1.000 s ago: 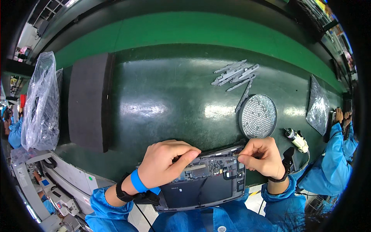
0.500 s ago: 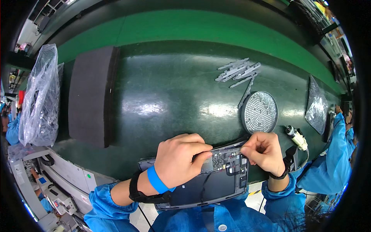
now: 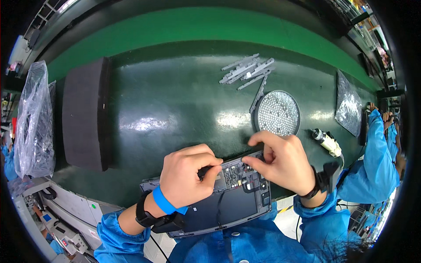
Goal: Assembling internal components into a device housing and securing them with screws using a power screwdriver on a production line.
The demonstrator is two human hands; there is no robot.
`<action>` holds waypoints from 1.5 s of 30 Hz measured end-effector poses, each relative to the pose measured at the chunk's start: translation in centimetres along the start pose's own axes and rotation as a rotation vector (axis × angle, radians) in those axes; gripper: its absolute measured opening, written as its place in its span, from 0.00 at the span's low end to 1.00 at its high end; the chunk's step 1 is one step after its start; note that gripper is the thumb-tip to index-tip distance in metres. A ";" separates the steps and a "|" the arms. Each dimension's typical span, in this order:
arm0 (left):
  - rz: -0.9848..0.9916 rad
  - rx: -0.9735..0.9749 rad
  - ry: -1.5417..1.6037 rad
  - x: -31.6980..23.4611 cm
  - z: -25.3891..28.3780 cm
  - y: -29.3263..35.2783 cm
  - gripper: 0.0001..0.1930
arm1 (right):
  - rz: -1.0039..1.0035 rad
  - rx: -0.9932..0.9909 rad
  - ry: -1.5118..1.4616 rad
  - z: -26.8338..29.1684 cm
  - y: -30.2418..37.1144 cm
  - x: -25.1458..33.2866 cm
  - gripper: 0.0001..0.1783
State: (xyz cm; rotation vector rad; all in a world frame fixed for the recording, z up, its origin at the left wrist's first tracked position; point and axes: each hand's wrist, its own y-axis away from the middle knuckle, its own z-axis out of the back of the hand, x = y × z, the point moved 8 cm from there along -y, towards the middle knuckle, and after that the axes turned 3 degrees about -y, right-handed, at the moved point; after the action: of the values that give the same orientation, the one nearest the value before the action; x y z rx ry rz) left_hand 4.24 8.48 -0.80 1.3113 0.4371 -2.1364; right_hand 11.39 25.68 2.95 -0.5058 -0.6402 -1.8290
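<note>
Since a second ago both hands are sitting closer together over the open device, the right hand [image 3: 285, 164] having slid leftward onto the circuit board area. The green table [image 3: 175, 101] is carrying everything, and it is the largest thing in view. On its left, one dark foam block [image 3: 85, 114] is lying flat, with one clear plastic bag [image 3: 33, 118] bulging just beyond it at the table edge. At the near edge, one opened laptop-like device [image 3: 228, 206] is lying with its inner side up, dark battery panel toward the person and circuit board toward the table's middle. The left hand [image 3: 188, 177] is curling its fingers together and pinching a small dark tool whose tip is touching the board; the right hand is pinching thumb and forefinger together on a small part at the board's upper edge, too tiny to identify. Both hands are covering much of the board. Beyond them, one round perforated tray [image 3: 278, 113] is lying near one crinkled silvery bag [image 3: 348, 107], one loose heap of grey strips [image 3: 247, 70], and one electric screwdriver [image 3: 326, 142].
</note>
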 end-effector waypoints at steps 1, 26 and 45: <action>0.027 -0.020 -0.010 0.2 0.1 0.1 0.05 | 0.044 0.106 -0.015 -0.7 -0.5 0.3 0.15; 0.051 -0.035 -0.112 -0.6 -0.3 0.0 0.06 | 0.188 0.322 0.188 -2.5 -1.5 1.7 0.08; 0.051 -0.065 -0.049 0.4 -0.1 0.1 0.04 | -0.158 -1.013 -1.800 7.5 21.4 -29.6 0.16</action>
State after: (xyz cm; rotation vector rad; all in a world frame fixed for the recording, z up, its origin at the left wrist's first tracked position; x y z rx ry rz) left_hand 4.24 8.33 -1.23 1.2193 0.4446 -2.0900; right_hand 41.54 45.81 -5.66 -2.9286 -0.7572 -1.2535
